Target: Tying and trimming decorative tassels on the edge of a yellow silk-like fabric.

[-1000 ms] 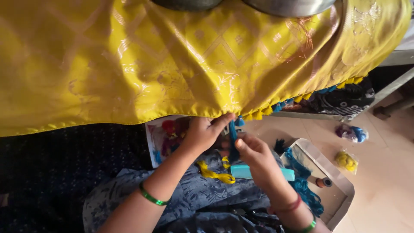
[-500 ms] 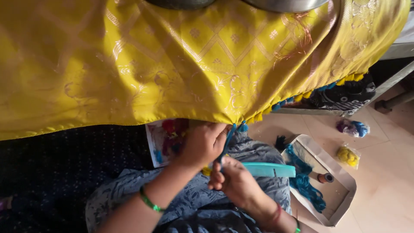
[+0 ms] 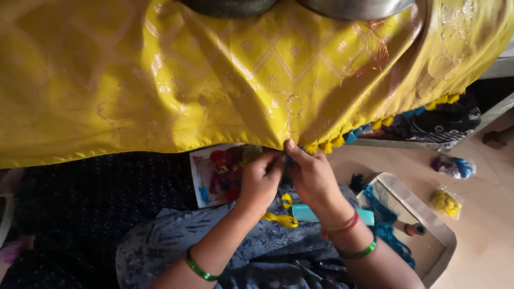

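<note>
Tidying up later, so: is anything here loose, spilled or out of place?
Teal thread spills out of the tray over its edge. Two small thread bags lie loose on the floor. Both hands pinch the yellow cloth's hem; nothing looks damaged.

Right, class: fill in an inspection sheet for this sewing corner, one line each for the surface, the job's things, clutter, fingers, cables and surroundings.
Surface: yellow patterned cloth draped over a raised edge, hanging down toward the lap.
Job's things: hem with yellow and blue tassels; blue thread at the hem, mostly hidden by the hands.
Clutter: teal comb and yellow thread on the lap; open box holding blue yarn and a spool; two small bags of thread on the floor.
Fingers: left hand and right hand both pinched at the hem; what they grip is hidden.
Cables: nothing seen.
Surroundings: metal bowls on the cloth; colourful printed sheet; tiled floor.
</note>
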